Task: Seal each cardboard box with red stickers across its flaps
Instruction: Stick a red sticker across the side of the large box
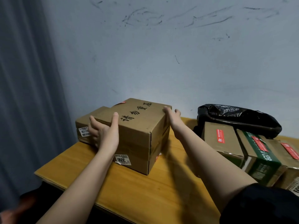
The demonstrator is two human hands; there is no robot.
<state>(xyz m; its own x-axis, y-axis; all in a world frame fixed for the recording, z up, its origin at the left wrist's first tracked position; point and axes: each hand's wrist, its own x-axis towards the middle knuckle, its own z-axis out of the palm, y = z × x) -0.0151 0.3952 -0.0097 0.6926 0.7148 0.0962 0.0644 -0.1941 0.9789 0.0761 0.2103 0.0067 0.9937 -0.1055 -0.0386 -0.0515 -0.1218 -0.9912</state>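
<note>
A brown cardboard box [139, 126] with black characters on its closed top sits on a second box [134, 157] bearing a white "3090" label. A red sticker [121, 102] shows at the top box's far edge. My left hand [103, 131] holds its left side, thumb laid over the top and fingers down the side. My right hand [171, 117] holds the far right corner, thumb on top and fingers behind. A third box [84, 125] stands behind at the left.
The stack stands on a yellow wooden table [129, 191]. At the right lie several boxes [220, 138] with red stickers across them, one green-printed [262, 159], and a black plastic bag [234, 117]. A grey curtain [24, 94] hangs at the left.
</note>
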